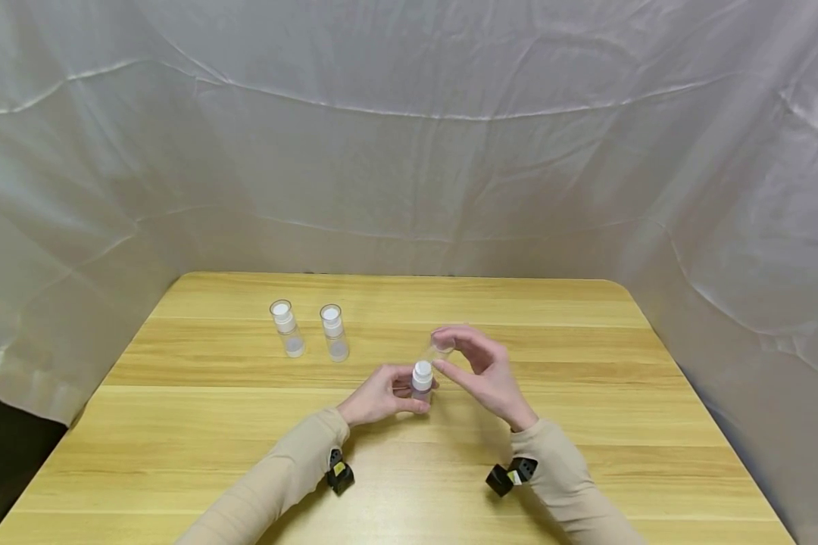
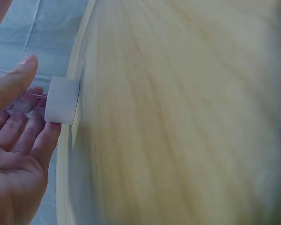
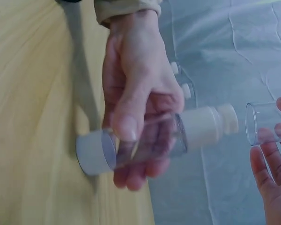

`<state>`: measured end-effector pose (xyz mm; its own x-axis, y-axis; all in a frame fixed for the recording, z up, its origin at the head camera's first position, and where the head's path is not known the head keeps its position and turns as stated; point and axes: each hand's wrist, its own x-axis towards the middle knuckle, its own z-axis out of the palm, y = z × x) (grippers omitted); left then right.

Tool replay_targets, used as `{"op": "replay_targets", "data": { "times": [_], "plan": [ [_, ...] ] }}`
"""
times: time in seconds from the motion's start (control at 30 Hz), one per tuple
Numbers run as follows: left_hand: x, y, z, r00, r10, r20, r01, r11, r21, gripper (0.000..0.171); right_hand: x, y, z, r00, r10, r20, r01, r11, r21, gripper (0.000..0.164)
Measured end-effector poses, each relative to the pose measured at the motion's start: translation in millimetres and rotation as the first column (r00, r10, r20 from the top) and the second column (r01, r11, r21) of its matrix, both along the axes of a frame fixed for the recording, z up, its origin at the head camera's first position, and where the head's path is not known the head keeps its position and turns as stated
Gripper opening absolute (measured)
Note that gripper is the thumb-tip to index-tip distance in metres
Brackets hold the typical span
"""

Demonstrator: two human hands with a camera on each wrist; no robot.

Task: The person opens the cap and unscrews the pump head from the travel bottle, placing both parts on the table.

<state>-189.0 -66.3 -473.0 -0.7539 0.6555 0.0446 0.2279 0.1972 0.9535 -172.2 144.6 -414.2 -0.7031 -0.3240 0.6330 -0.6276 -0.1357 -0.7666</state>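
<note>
A clear pump bottle with a white pump head and white base is in my left hand, which grips its transparent middle between thumb and fingers. In the left wrist view the bottle's white base shows beyond the fingers; whether it touches the table, I cannot tell. Just above the pump head, my right hand pinches a clear cap by its sides. A gap separates the open rim of the cap from the white pump top in the right wrist view.
Two similar bottles stand at the back left of the wooden table: one farther left and another beside it, both with clear caps on. Grey-white cloth hangs behind the table and at its sides.
</note>
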Motion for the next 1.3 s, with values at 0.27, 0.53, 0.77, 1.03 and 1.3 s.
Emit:
{"op": "replay_targets", "data": {
  "times": [0.27,0.53,0.77,1.03,1.3],
  "plan": [
    [-0.6,0,-0.4,1.0,-0.013,0.02,0.013,0.999,0.031,0.046,-10.9,25,-6.7,0.987,-0.16,-0.018,0.16,0.987,0.021,0.038],
    [-1.0,0,-0.4,1.0,-0.009,0.023,0.008,1.0,0.025,0.048,-23.9,51,-18.4,0.95,-0.305,-0.06,0.305,0.952,-0.016,0.035],
    [-0.7,0,-0.8,0.999,-0.012,0.031,0.011,0.999,0.032,0.044,-27.2,67,-27.1,0.926,-0.376,0.006,0.376,0.926,0.015,0.037],
    [-0.6,0,-0.6,0.999,-0.006,0.038,0.005,0.999,0.032,0.044,-26.0,76,-31.2,0.879,-0.465,0.102,0.447,0.88,0.157,0.038],
    [-0.6,0,-0.5,0.998,0.015,0.057,-0.016,1.0,0.019,0.046,-24.5,80,-30.9,0.833,-0.538,0.13,0.486,0.823,0.293,0.034]
  ]
}}
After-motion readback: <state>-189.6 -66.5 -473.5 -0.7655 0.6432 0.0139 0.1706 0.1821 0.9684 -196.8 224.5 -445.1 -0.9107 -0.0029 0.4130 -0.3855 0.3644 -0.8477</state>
